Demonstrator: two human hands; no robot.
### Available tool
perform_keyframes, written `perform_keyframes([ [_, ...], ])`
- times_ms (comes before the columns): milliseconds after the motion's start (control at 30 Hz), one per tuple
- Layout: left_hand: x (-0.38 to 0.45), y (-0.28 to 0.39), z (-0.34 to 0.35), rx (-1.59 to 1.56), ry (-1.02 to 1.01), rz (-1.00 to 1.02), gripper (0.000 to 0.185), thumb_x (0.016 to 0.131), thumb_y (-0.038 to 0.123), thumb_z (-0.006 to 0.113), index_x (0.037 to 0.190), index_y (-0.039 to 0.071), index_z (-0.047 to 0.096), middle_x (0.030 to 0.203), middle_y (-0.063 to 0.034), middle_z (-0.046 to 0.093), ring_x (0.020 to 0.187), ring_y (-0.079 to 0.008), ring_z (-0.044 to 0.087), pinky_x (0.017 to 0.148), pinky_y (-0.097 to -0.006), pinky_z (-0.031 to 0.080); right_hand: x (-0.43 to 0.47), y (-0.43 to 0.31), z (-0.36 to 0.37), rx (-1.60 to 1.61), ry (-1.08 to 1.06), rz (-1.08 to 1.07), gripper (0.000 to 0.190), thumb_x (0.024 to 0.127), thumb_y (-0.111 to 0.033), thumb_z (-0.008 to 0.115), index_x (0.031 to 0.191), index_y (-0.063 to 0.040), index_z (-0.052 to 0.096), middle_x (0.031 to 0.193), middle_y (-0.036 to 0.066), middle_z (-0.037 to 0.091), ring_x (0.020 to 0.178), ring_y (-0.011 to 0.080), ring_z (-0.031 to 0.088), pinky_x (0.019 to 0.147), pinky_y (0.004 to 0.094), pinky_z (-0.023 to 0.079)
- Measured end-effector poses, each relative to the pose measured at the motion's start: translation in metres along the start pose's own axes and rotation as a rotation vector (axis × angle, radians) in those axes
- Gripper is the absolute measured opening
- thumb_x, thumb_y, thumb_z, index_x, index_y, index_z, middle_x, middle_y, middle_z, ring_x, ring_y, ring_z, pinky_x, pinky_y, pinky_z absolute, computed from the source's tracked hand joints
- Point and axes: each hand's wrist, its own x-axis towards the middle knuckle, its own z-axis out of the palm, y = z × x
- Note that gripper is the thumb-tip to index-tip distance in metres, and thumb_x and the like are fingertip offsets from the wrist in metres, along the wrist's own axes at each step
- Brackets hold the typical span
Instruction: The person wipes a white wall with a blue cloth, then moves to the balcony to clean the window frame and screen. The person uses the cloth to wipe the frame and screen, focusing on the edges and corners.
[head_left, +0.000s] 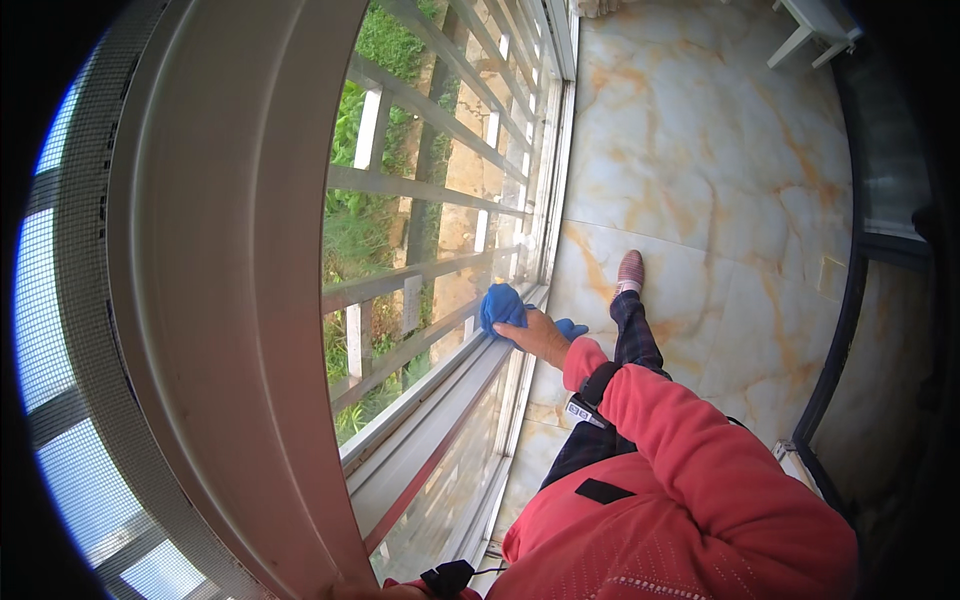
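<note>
My right hand (538, 335) grips a bunched blue cloth (501, 306). The cloth rests against the lower part of the window glass, just above the white window rail (442, 420). A loose end of blue cloth hangs out on the other side of the hand. At the bottom edge of the view, my left hand (384, 592) is mostly cut off, close to the wide window frame post (202, 300); its fingers cannot be made out.
Metal security bars (427, 191) stand outside the glass, with plants beyond. A mesh screen (75, 315) curves along the left. Marbled floor tiles (712, 150) extend to the right, with a white piece of furniture (814, 26) at the far end and a dark-framed panel (855, 300) beside them.
</note>
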Motion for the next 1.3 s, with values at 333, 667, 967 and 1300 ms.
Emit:
perform_keyframes([
  [333, -0.001, -0.002, 0.004, -0.166, 0.03, -0.061, 0.018, 0.094, 0.007, 0.068, 0.088, -0.004, 0.055, 0.082, -0.0116, 0.059, 0.07, -0.0183, 0.056, 0.06, -0.0287, 0.047, -0.02, -0.135, -0.019, -0.017, 0.037, -0.103, 0.047, 0.091, -0.044, 0.065, 0.102, 0.001, 0.07, 0.085, 0.012, 0.071, 0.081, 0.0202, 0.068, 0.078, 0.0325, 0.051],
  [667, 0.013, 0.008, -0.002, -0.224, 0.02, 0.034, 0.024, 0.088, 0.013, 0.075, 0.1, -0.002, 0.062, 0.086, -0.0138, 0.067, 0.072, -0.0314, 0.067, 0.062, -0.0385, 0.053, -0.072, -0.189, -0.002, 0.424, -0.068, -0.172, 0.028, 0.088, -0.025, 0.075, 0.102, -0.001, 0.068, 0.092, 0.004, 0.068, 0.081, 0.0119, 0.063, 0.075, 0.0284, 0.051],
  [967, 0.015, 0.009, -0.01, -0.36, 0.022, -0.009, 0.036, 0.088, 0.015, 0.075, 0.113, -0.005, 0.058, 0.095, -0.0179, 0.066, 0.079, -0.0382, 0.063, 0.064, -0.0439, 0.052, -0.164, -0.242, 0.016, 0.655, -0.303, -0.217, 0.034, 0.084, -0.009, 0.078, 0.114, 0.004, 0.068, 0.099, 0.009, 0.071, 0.086, 0.0149, 0.068, 0.076, 0.0277, 0.056],
  [1300, 0.012, 0.004, -0.01, -0.329, 0.002, 0.019, 0.057, 0.085, 0.016, 0.075, 0.127, -0.013, 0.049, 0.088, -0.0178, 0.061, 0.072, -0.033, 0.059, 0.059, -0.0397, 0.049, -0.117, -0.156, 0.02, 0.128, -0.272, -0.288, 0.051, 0.087, -0.051, 0.071, 0.107, -0.004, 0.072, 0.098, 0.009, 0.072, 0.093, 0.0174, 0.065, 0.085, 0.0336, 0.05],
])
